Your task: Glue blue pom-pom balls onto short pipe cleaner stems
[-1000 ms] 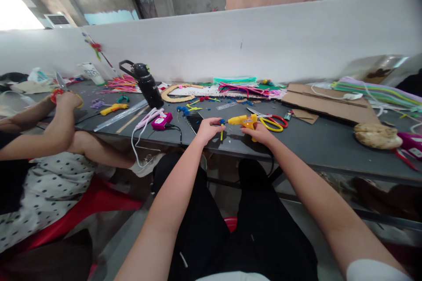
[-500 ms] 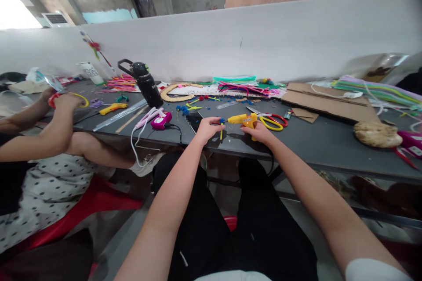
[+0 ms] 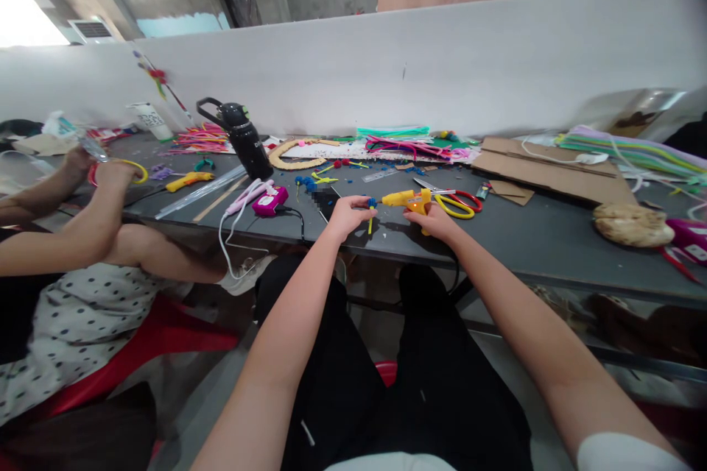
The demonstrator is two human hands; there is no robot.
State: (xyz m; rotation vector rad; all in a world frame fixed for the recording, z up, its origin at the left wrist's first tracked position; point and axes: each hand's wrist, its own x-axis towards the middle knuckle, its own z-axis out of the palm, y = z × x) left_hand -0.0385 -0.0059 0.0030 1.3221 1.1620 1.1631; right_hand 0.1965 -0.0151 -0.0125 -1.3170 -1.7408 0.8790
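Observation:
My right hand (image 3: pixel 434 219) grips a yellow glue gun (image 3: pixel 407 200) over the near part of the grey table (image 3: pixel 513 239), its nozzle pointing left. My left hand (image 3: pixel 349 213) is closed in a pinch on a small blue pom-pom piece with a yellow-green stem (image 3: pixel 372 209), held right at the nozzle tip. Both hands hover just above the tabletop. Yellow and red scissors (image 3: pixel 456 203) lie just behind the glue gun.
A black bottle (image 3: pixel 243 136), pink device with cable (image 3: pixel 270 202), pipe cleaners (image 3: pixel 409 149), cardboard sheets (image 3: pixel 546 169) and a beige lump (image 3: pixel 631 226) crowd the table. On the left a co-worker's hands (image 3: pixel 107 173) work with scissors. A white partition runs behind the table.
My hands have stayed almost still with the glue gun against the pom-pom piece. The co-worker's hands on the left have dropped lower towards the table.

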